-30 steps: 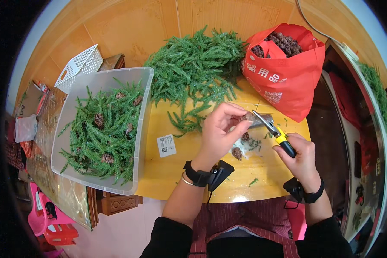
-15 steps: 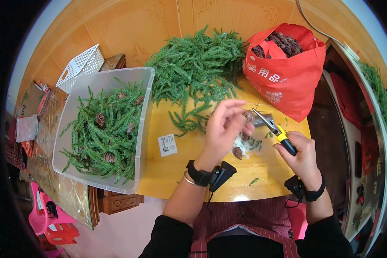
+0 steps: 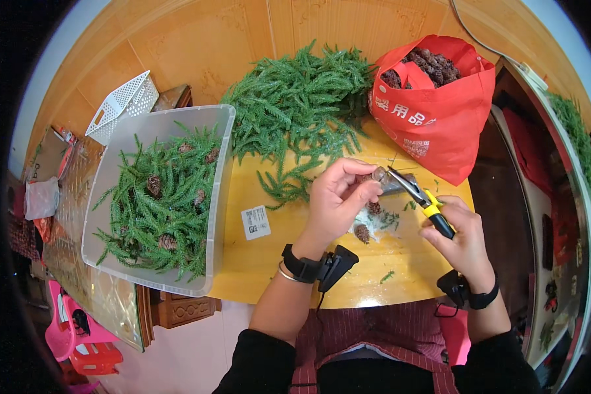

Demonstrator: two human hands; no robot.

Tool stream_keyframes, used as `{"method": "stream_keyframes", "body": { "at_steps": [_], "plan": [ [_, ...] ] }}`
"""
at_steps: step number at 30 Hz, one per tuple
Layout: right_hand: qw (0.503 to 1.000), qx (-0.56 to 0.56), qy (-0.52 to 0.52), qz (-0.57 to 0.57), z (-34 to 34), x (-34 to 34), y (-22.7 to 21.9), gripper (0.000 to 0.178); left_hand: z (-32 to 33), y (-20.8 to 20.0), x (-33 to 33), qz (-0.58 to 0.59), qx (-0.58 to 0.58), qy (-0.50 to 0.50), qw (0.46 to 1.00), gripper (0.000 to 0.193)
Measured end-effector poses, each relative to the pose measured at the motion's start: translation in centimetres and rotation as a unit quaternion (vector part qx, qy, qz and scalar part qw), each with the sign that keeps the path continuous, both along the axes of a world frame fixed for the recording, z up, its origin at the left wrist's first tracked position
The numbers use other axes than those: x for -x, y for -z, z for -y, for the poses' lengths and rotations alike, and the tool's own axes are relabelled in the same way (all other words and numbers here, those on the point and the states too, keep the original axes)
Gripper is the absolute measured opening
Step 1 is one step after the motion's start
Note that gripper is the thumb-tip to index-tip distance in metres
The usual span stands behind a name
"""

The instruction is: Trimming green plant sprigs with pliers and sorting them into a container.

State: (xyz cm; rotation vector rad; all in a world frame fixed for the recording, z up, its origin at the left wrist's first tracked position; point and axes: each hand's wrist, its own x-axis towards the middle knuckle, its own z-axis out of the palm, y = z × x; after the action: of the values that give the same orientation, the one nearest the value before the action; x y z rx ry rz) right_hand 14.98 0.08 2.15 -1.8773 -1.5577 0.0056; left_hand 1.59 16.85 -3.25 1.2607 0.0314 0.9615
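Observation:
My left hand [image 3: 340,202] pinches a small brown pine cone [image 3: 378,174] between thumb and fingers above the yellow table. The fingers cover much of that cone. Wrapped round the yellow-and-black handles of a pair of long-nosed pliers [image 3: 415,192] is my right hand [image 3: 463,230]. The metal jaws point up and left, their tips close beside the cone; whether they touch it I cannot tell. Below my hands, a loose pine cone [image 3: 362,232] lies by some white powdery bits [image 3: 378,226]. A dark, shiny object [image 3: 400,184] is partly hidden behind the pliers.
A translucent plastic bin [image 3: 220,197] on the left holds green artificial sprigs with pine cones. More green sprigs [image 3: 295,98] are heaped at the back. A red bag [image 3: 433,115] full of pine cones stands at the back right. A white label [image 3: 255,222] lies on the table [image 3: 295,269].
My left fingers have drawn together round the pine cone, and that hand has turned slightly. My right hand's grip on the pliers has shifted a little, and the jaws have closed up somewhat.

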Motion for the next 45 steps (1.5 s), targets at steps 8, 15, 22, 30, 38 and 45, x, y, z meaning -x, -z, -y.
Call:
{"method": "stream_keyframes", "body": {
  "at_steps": [8,15,22,30,38,45],
  "plan": [
    [0.983,0.149,0.097,-0.051,4.8,-2.4,2.7,0.021,-0.6,0.5,-0.3,0.003,0.041,0.032,0.999,0.015],
    [0.97,0.195,0.119,0.083,7.5,-3.4,5.9,0.022,-0.2,0.4,-0.5,-0.029,0.093,0.1,0.99,0.018],
    [0.979,0.025,0.017,-0.2,4.4,-1.3,1.8,0.03,2.9,-0.3,-1.6,-0.059,0.08,0.138,0.986,0.019],
    [0.912,-0.125,-0.128,-0.369,-1.2,1.8,1.4,0.03,4.9,-2.9,-0.8,-0.046,0.082,0.13,0.987,0.006],
    [0.905,-0.121,-0.165,-0.374,-3.6,0.6,-3.0,0.03,-0.4,-1.3,4.0,-0.271,-0.138,-0.124,0.944,0.015],
    [0.911,-0.089,-0.235,-0.328,-6.0,-1.6,-5.6,0.031,-1.4,-1.4,5.1,-0.461,-0.458,-0.229,0.725,0.027]
  ]
}}
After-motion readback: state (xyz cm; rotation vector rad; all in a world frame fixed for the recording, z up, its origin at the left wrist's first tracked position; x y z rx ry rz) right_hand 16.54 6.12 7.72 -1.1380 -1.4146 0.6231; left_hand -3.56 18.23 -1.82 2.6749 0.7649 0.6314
